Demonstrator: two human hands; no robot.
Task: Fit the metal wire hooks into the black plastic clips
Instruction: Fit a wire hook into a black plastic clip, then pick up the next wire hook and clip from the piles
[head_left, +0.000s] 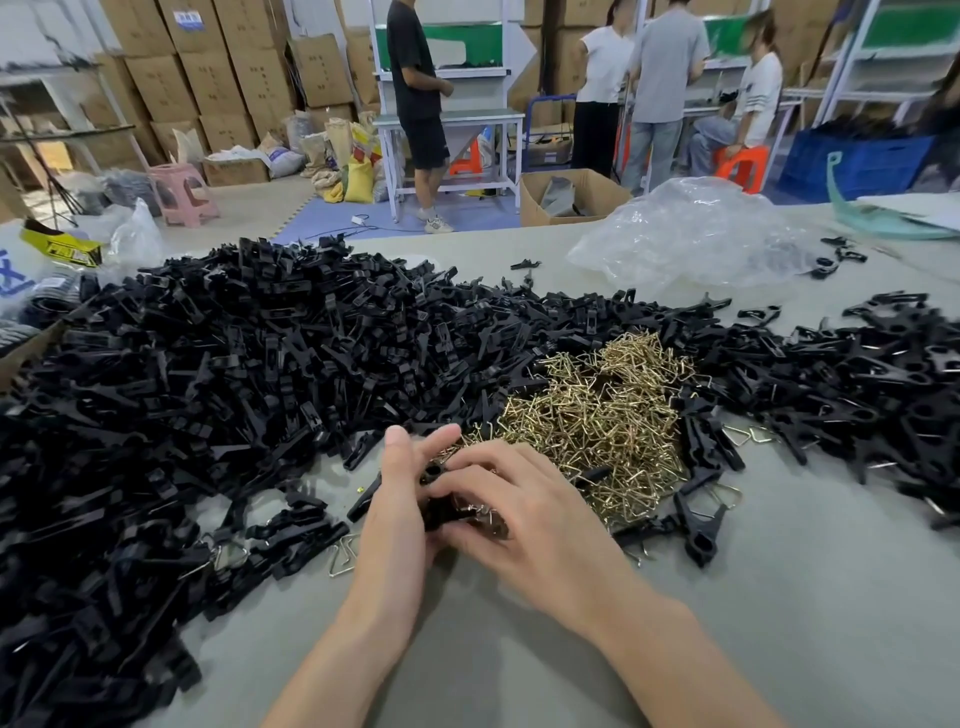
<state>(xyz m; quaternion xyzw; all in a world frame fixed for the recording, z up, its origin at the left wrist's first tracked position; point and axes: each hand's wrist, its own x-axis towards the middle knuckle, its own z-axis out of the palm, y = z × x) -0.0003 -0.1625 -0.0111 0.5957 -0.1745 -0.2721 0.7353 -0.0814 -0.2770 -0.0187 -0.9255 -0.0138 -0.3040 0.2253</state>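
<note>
Black clip (435, 494) sits low centre of frame, held between both your hands just above the table (779, 597). Your left hand (395, 525) grips it from the left side, thumb pointing up the frame. Your right hand (524, 514) curls its fingers over the clip from the right and pinches it. A few wire hooks (482, 516) show bunched under those right fingers, touching the clip; cannot tell if any is seated in it. Just beyond your right hand, centre frame, lies the pile of gold hooks (587, 415). The big heap of loose black clips (208, 389) fills the left half and runs along behind the gold pile. At right of frame is a heap of clips with wire fitted (857, 395); more such pieces lie just right of your right hand. A crumpled clear plastic bag (691, 234) lies on the table at upper right. Beyond the table edge: open cardboard box (566, 195), pink stool (182, 192) at upper left, blue crate (852, 161) at upper right, stacked cartons and several people standing or sitting along the top.
</note>
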